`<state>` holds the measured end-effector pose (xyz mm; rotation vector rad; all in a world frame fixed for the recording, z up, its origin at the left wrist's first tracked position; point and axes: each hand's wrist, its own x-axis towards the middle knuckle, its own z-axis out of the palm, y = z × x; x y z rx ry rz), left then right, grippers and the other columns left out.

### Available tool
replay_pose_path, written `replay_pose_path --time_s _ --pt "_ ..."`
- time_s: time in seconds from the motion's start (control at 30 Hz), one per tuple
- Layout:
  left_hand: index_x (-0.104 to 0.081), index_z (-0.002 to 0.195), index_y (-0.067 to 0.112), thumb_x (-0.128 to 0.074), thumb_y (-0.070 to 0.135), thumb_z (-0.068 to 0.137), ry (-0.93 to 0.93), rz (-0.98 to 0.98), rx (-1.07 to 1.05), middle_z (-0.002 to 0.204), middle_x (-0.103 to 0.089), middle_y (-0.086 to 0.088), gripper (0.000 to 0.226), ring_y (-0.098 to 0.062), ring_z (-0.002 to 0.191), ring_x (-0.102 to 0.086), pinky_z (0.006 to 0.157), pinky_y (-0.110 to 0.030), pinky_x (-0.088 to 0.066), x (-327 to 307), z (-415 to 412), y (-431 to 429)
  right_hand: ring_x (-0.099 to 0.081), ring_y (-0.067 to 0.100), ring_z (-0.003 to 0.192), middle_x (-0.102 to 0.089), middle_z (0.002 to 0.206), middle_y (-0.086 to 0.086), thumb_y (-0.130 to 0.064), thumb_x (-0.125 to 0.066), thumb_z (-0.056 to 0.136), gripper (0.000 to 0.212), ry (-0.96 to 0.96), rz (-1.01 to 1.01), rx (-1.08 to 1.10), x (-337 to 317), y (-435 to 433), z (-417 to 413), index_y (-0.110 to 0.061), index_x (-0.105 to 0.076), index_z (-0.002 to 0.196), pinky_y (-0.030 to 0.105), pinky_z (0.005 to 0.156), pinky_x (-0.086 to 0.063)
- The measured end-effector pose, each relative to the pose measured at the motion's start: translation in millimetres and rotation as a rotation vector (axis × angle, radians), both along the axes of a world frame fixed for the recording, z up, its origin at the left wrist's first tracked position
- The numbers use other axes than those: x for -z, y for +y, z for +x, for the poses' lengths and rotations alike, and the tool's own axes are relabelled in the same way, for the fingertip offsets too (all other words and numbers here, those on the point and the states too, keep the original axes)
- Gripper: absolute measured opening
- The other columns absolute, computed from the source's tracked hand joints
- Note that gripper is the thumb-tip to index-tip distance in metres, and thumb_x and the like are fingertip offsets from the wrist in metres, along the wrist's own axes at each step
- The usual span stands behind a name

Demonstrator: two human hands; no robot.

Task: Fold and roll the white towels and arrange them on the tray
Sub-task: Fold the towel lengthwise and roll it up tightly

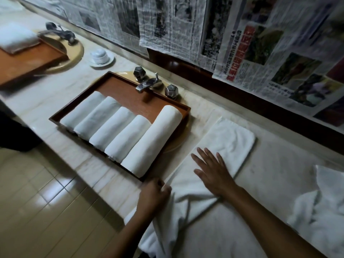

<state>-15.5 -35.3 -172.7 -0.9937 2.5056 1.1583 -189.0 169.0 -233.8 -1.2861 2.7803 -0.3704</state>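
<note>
Five rolls [119,131] done; left hand [154,194] pinches the towel [229,142], right hand [212,170] flat on it; bunched slack could skew the fold.

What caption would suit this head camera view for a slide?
Five rolled towels line the tray; right hand presses a sixth towel flat on the counter, left hand grips its edge.

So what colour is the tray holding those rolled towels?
Reddish-brown wood, the tray, clearest in the head view.

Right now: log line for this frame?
step: folding | tray: five rolled towels | left hand: grips part-folded towel edge | right hand: presses part-folded towel | counter: crumpled towel right
</note>
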Motion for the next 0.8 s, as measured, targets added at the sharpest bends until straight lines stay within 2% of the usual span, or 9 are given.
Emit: replay_pose_path --time_s 0.07,0.13,0.23,0.33,0.4,0.43,0.53,0.7,0.8 --pt "-0.073 0.091 0.014 -0.074 0.052 0.07 -0.049 0.401 -0.052 0.091 -0.075 -0.006 0.043 -0.026 0.088 -0.071 0.078 -0.037 -0.057 -14 2 -2 -0.017 0.015 0.157 -0.021 0.17 -0.009 -0.057 -0.025 0.104 0.059 -0.012 0.009 0.005 -2 3 -11 -0.037 -0.031 0.159 0.049 0.123 -0.013" --pt "-0.077 0.101 0.008 -0.08 0.045 0.069 -0.181 0.773 -0.122 0.101 -0.077 -0.014 0.049 -0.03 0.097 -0.074 0.09 -0.041 -0.06 -27 10 2 -0.02 0.016 0.156 -0.023 0.169 -0.008 -0.061 -0.018 0.105 0.061 0.002 0.019 0.008 -6 2 -15 -0.037 -0.032 0.159 0.05 0.123 -0.016" --pt "-0.075 0.103 -0.002 -0.084 0.046 0.068 -0.239 0.825 -0.131 0.1 -0.077 -0.017 0.06 -0.029 0.088 -0.073 0.086 -0.039 -0.058 -32 27 14 -0.023 0.018 0.155 -0.025 0.169 -0.006 -0.063 -0.012 0.104 0.064 0.012 0.035 0.006 -5 2 -8 -0.036 -0.033 0.159 0.051 0.123 -0.018" --pt "-0.074 0.097 -0.007 -0.082 0.046 0.08 -0.049 0.853 -0.246 0.094 -0.074 -0.022 0.056 -0.031 0.081 -0.067 0.073 -0.035 -0.052 -34 37 16 -0.021 0.018 0.156 -0.023 0.169 -0.007 -0.062 -0.013 0.104 0.063 0.01 0.05 0.008 -3 2 -11 -0.037 -0.032 0.159 0.049 0.124 -0.015" --pt "-0.073 0.094 -0.003 -0.074 0.051 0.088 0.063 0.711 -0.274 0.086 -0.074 -0.02 0.055 -0.025 0.077 -0.063 0.071 -0.036 -0.048 -31 44 6 -0.02 0.017 0.156 -0.022 0.17 -0.007 -0.058 -0.02 0.104 0.06 0.02 0.055 0.002 -1 3 -12 -0.037 -0.03 0.16 0.048 0.124 -0.014" --pt "-0.073 0.09 0.003 -0.07 0.052 0.091 0.094 0.555 -0.238 0.082 -0.073 -0.017 0.05 -0.021 0.075 -0.064 0.07 -0.036 -0.048 -28 47 0 -0.021 0.017 0.156 -0.023 0.169 -0.007 -0.056 -0.024 0.104 0.059 0.029 0.053 0.0 0 4 -12 -0.037 -0.031 0.16 0.048 0.124 -0.014" --pt "-0.071 0.079 0.026 -0.063 0.048 0.097 0.031 0.106 -0.152 0.074 -0.071 0.005 0.029 -0.012 0.076 -0.067 0.071 -0.032 -0.051 -10 55 -12 -0.023 0.018 0.155 -0.025 0.169 -0.007 -0.054 -0.028 0.103 0.059 0.032 0.042 0.002 3 5 -13 -0.036 -0.034 0.159 0.049 0.124 -0.016" --pt "-0.059 0.079 0.029 -0.062 0.056 0.091 -0.037 -0.067 -0.209 0.069 -0.068 0.005 0.029 -0.011 0.067 -0.062 0.054 -0.027 -0.042 6 55 -3 -0.022 0.019 0.156 -0.024 0.169 -0.006 -0.055 -0.027 0.104 0.06 0.058 0.052 -0.007 6 5 -16 -0.035 -0.032 0.16 0.049 0.124 -0.017" --pt "-0.056 0.08 0.029 -0.061 0.057 0.09 -0.037 -0.099 -0.203 0.065 -0.067 0.004 0.03 -0.01 0.064 -0.058 0.052 -0.028 -0.038 9 56 0 -0.023 0.022 0.156 -0.021 0.17 -0.004 -0.054 -0.028 0.104 0.06 0.072 0.061 -0.018 5 4 -15 -0.035 -0.031 0.16 0.052 0.124 -0.016"
